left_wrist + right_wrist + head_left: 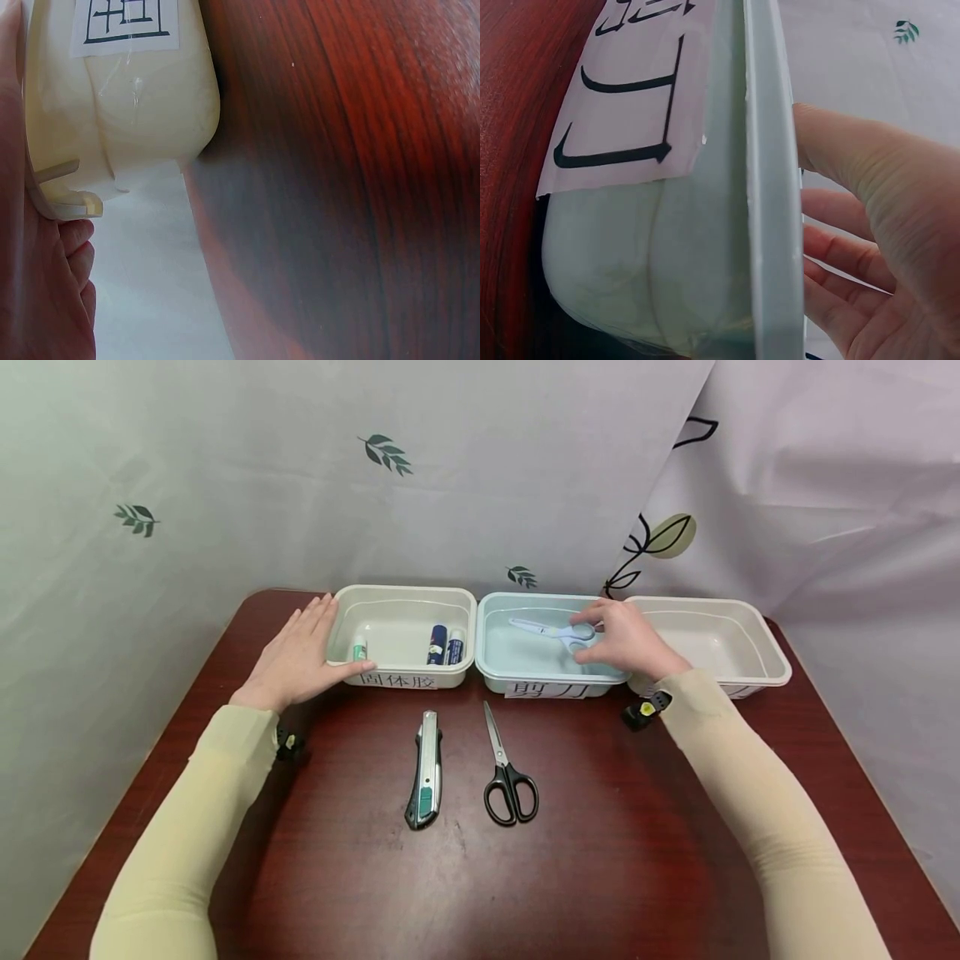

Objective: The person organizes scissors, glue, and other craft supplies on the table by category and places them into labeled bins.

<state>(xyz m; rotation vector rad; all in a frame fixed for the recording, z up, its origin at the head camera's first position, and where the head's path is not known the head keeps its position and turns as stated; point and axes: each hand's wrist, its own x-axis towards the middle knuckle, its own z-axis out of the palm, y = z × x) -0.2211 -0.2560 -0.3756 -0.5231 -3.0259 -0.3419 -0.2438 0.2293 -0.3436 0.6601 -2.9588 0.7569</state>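
My left hand (300, 647) rests against the left end of a cream bin (401, 678), fingers straight, thumb along its front rim. The bin holds a green-and-white glue stick (360, 648) and two dark blue glue sticks (437, 645). My right hand (626, 637) reaches over the right part of a light blue bin (498, 652). Inside that bin are pale blue scissors (543, 628), blades pointing left. My right thumb and fingers are spread apart around their handles. In the right wrist view, the bin's rim (771, 195) hides the fingertips and the scissors.
A second cream bin (708, 647) stands at the right end of the row. On the dark red table (570, 877), a box cutter (427, 772) lies beside black-handled scissors (510, 785). Printed labels (546, 690) mark the bins' fronts. A pale curtain (300, 527) hangs behind.
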